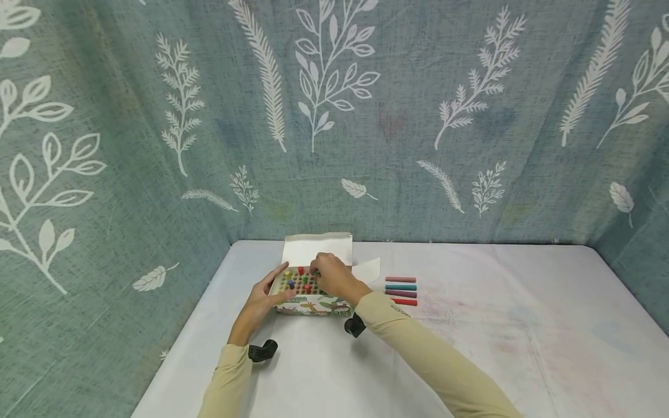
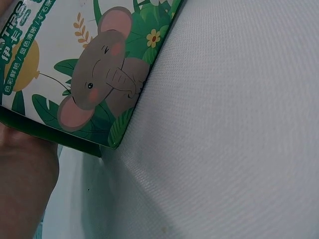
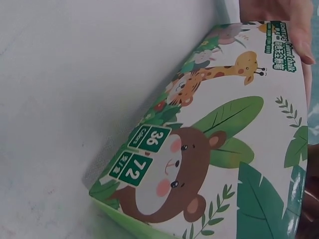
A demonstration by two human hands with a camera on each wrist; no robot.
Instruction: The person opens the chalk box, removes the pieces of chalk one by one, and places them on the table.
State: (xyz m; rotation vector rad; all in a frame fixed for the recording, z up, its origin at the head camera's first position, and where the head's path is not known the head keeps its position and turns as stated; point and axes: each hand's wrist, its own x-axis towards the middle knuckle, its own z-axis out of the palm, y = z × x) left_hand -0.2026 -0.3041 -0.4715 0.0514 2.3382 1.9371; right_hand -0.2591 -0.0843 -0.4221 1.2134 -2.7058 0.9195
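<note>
Cardboard forms the open chalk box [image 1: 308,293], which is set near the far left corner of the white-covered table [image 1: 470,348], its lid flap [image 1: 317,248] raised toward the leaf-printed curtain [image 1: 366,116]. Coloured chalk ends are seen in the box's grid of holes. The box's left end is held by the left hand [image 1: 261,302], thumb stretched along the top edge and fingers against the front face; in the left wrist view only the palm edge [image 2: 22,184] is shown beside the elephant print on the box [image 2: 94,74]. The right hand [image 1: 334,277] is laid over the top of the grid with fingers curled down onto a chalk stick, apparently pinching it, though the grasp itself is hidden. Four loose chalk sticks [image 1: 401,290] are lined up just right of the box. In the right wrist view the printed front face [image 3: 214,164] is shown, with fingertips [image 3: 299,35] at its far end.
</note>
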